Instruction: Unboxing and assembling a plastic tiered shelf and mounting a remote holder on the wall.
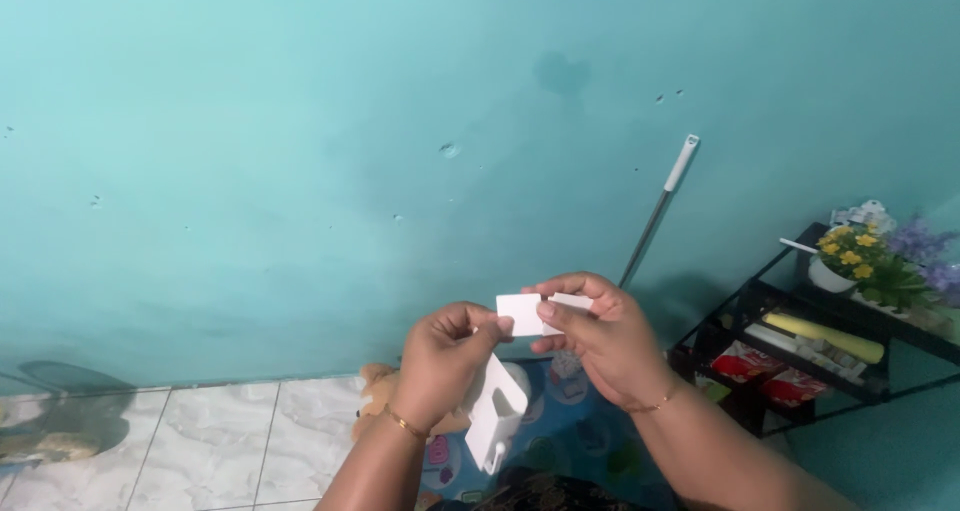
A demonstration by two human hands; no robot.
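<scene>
Two hands: left hand (445,356) grips a white plastic holder (497,416); right hand (600,336) pinches a white adhesive pad (521,314) at twelve o'clock of it.
Handling: light, stiff holder; flimsy pad, hold by edges.

Both forearms are bare, with no sleeves in view. The left hand (440,356) has a thin gold chain bracelet (405,424) at its wrist; the right hand (600,336) has a similar slim gold bracelet (652,404).

both hands up close together, left hand (442,359) curled in a loose fist, right hand (598,333) pinching with thumb and fingertips
</scene>
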